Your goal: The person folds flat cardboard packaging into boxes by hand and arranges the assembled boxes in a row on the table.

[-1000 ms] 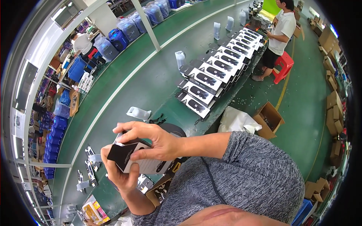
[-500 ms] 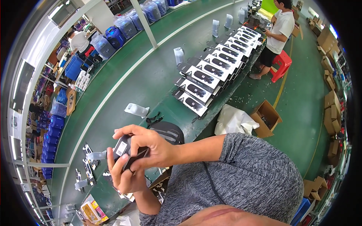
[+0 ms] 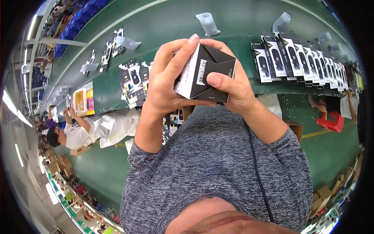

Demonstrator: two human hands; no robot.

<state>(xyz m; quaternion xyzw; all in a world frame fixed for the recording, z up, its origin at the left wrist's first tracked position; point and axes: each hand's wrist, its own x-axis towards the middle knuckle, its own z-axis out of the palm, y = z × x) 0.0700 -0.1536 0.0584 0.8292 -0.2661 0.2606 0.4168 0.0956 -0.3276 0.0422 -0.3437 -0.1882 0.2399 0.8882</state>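
Note:
Between my two hands, in front of my chest, is a small black and white carton (image 3: 208, 87). Its end with overlapping black folded flaps and a white barcode label is turned up toward me. My left hand (image 3: 161, 84) wraps the carton's white printed side, fingers over the top edge and thumb side below. My right hand (image 3: 240, 87) grips the other side, with the thumb pressed on the flaps. The inside of the carton is hidden. Beyond it on the green bench (image 3: 233, 41) stands a translucent plastic-wrapped item (image 3: 207, 24).
Rows of flat black and white cartons (image 3: 288, 58) lie on the bench at right. More flat cartons (image 3: 132, 80) lie at left, near wrapped items (image 3: 128, 43). A co-worker (image 3: 74, 134) sits at far left. A red stool (image 3: 330, 121) stands beside another person at right.
The view has swung round, so the carton rows now lie at right. My hands have shifted on the carton; a flap that stood out now lies folded over its end.

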